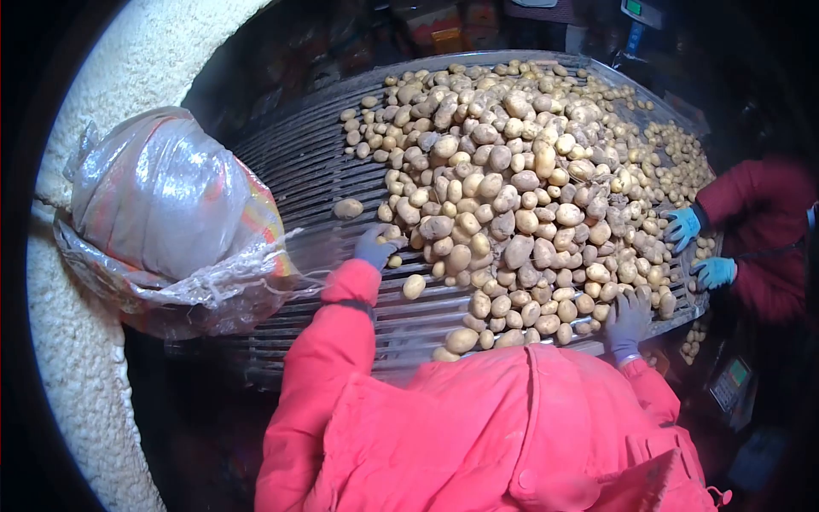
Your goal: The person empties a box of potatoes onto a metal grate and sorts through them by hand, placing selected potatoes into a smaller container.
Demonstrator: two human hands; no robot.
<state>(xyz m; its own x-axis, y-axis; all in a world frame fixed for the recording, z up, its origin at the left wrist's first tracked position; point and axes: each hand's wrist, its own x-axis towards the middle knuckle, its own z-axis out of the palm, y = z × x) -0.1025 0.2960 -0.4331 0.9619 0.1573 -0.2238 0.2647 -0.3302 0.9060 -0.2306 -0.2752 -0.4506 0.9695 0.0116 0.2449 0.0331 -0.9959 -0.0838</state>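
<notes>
My left hand (375,248), in a grey-purple glove, is at the left edge of a large heap of potatoes (512,196). A small potato (392,232) sits between its thumb and fingers. My right hand (629,321), gloved alike, rests open at the heap's near right edge, its spread fingers touching the potatoes. The heap lies on a slatted metal rack (299,154). Near my left hand, one loose potato (348,208) lies on the slats, and another potato (414,287) lies closer to me.
On the left, a full plastic sack (162,205) with frayed white strings leans by a thick pale rim (77,358). At the right, another person's blue-gloved hands (715,272) reach to the heap. A device with a green display (729,384) is at the lower right.
</notes>
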